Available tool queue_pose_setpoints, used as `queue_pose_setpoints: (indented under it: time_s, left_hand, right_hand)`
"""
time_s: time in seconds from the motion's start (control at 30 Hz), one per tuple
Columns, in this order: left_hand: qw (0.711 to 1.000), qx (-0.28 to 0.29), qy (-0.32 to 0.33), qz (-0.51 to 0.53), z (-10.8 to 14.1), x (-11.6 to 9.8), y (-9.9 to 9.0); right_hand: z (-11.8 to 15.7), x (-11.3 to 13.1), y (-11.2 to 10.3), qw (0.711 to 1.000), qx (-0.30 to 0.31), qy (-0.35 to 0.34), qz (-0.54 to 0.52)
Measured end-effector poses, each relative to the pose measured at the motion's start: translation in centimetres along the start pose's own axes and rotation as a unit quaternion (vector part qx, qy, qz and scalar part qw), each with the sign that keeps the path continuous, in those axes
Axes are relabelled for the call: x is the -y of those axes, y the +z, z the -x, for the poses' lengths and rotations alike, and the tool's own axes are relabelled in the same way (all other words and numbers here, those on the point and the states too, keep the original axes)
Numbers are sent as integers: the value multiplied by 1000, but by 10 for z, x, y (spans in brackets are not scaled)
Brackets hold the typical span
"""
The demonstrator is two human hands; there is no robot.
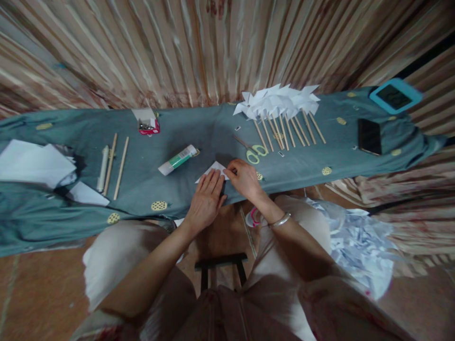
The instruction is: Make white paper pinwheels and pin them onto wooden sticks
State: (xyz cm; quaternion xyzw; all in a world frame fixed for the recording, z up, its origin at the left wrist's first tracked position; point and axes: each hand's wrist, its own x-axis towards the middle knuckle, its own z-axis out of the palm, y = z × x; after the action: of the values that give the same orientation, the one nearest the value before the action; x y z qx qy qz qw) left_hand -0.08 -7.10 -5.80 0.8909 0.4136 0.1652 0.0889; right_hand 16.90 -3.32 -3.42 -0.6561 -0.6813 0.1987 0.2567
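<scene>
A folded piece of white paper lies near the front edge of the cloth-covered table, its visible part pointed at the top. My left hand rests flat over it with the fingers stretched out. At the paper's right corner, the thumb and index finger of my right hand are pinched together on it. The lower part of the paper is hidden under my hands. Scissors with pale green handles lie just beyond my right hand. To the left is a tube with a green and white label.
Several paper pinwheels on sticks lie at the back. A red box holds small metal pieces. At the left are wooden sticks and white paper sheets. A phone and blue-framed device are at the right. Paper scraps fill a bag.
</scene>
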Motion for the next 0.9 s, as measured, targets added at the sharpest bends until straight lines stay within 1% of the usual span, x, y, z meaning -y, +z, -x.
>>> queue_pose_setpoints:
  time_s: [0.4, 0.53, 0.9]
  left_hand:
    - [1000, 8, 7, 2, -2, 1, -3]
    - [1000, 14, -1, 8, -2, 0, -3]
    - [1000, 15, -1, 18, -3, 2, -2]
  right_hand:
    - [0, 1, -1, 1000, 5, 7, 19]
    - [-1, 1, -1, 999, 11, 9, 30]
    - [-1, -1, 3, 999, -13, -9, 34]
